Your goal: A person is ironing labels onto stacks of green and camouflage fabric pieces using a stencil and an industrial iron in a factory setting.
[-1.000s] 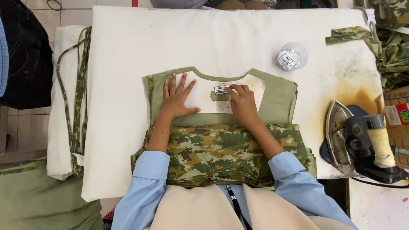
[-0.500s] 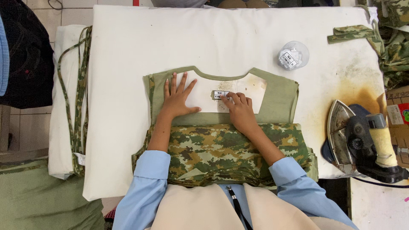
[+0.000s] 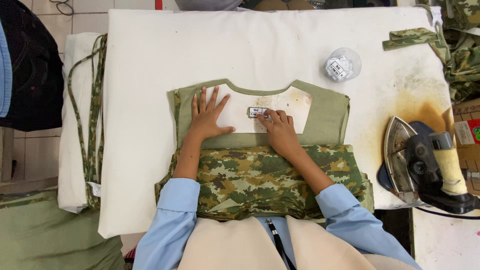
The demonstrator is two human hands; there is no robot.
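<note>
Label: small white printed tag (image 3: 258,112) lying on the white interfacing panel (image 3: 240,120), just below the neckline of the garment.
Garment: olive-green piece (image 3: 325,117) with a scooped neck, spread flat on the table; its lower part is a folded stack of camouflage fabric (image 3: 250,177) at the near edge.
Right hand (image 3: 280,131): fingers (image 3: 272,116) curled, tips pressing on the tag's right end; nothing gripped.
Left hand (image 3: 206,116): flat on the white panel, fingers spread open, palm down, well left of the tag.
Table: padded white pressing table (image 3: 250,45), with a brown scorch stain at its right side.
Cup: clear plastic cup (image 3: 342,65) holding more white tags, up and to the right of the garment.
Iron: steam iron (image 3: 425,165) lying on its side at the right edge.
Strips: camouflage binding (image 3: 92,110) draped along the left edge; more camouflage pieces (image 3: 410,37) at top right.
</note>
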